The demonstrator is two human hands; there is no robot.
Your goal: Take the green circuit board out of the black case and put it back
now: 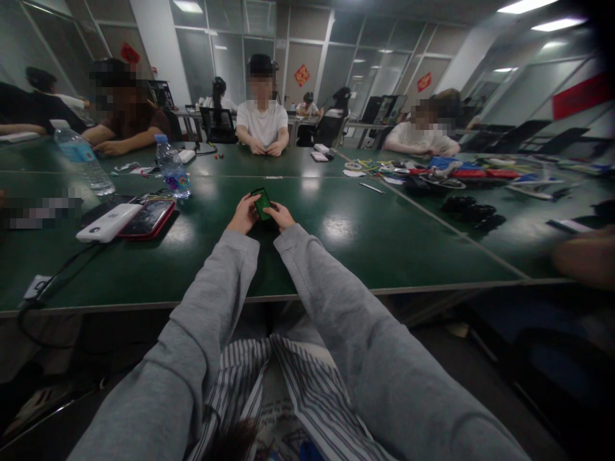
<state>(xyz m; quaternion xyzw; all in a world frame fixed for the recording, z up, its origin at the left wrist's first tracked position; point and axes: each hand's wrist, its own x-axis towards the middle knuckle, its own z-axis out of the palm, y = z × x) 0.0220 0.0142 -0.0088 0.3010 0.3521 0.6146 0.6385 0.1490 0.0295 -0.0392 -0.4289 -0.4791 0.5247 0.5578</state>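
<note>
Just above the green table, both my hands hold one small green rectangular thing (262,206) with a dark rim. It tilts slightly, and its exact kind is too small to make out. My left hand (244,214) grips its left side, with the thumb on its face. On the opposite side, my right hand (281,216) is closed on the lower right edge, thumb laid over the front. The fingers beneath it are mostly hidden.
Left of my hands are a white power bank (109,223), a red-edged phone (148,219) and two water bottles (85,157). A pen (371,188) lies to the right, before a pile of cables (379,168). A person in white (262,121) sits opposite.
</note>
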